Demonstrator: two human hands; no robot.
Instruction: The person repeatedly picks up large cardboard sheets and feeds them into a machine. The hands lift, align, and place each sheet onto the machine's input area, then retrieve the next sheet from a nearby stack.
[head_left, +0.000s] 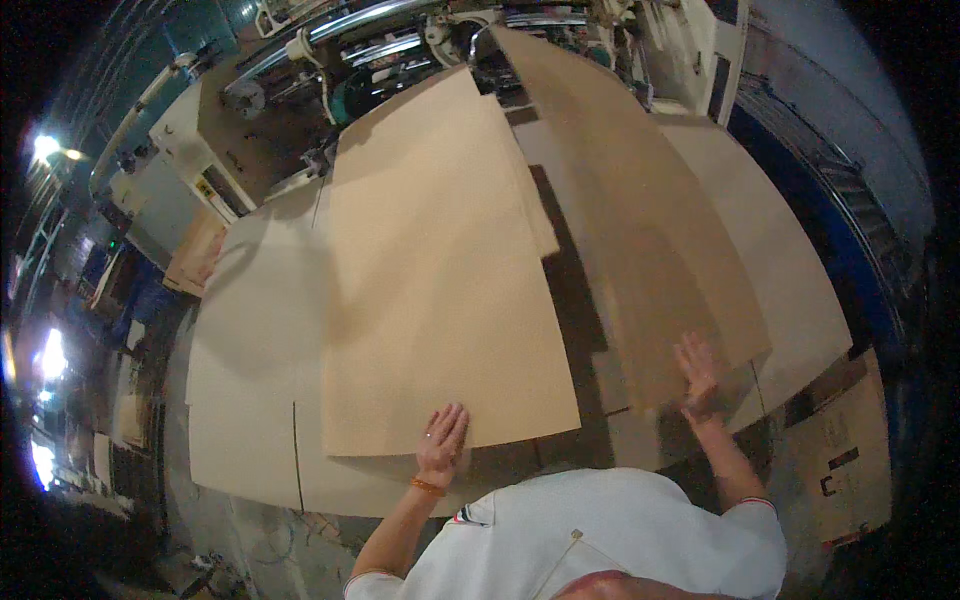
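Note:
A large tan cardboard sheet lies lengthwise before me, with other sheet edges showing under its right side. My left hand rests on its near edge, fingers stretched out flat. To the right, a darker brown cardboard sheet slants away toward the machine, its long left side appearing raised. My right hand touches this sheet near its close end, with the fingers out straight. Beneath both lie wide pale cardboard sheets, reaching out to the left and right.
A machine with metal rollers stands at the far side, touching or close to the sheets' far ends. Its pale housing rises at the far left. A printed cardboard piece is at the near right. A blue edge runs along the right.

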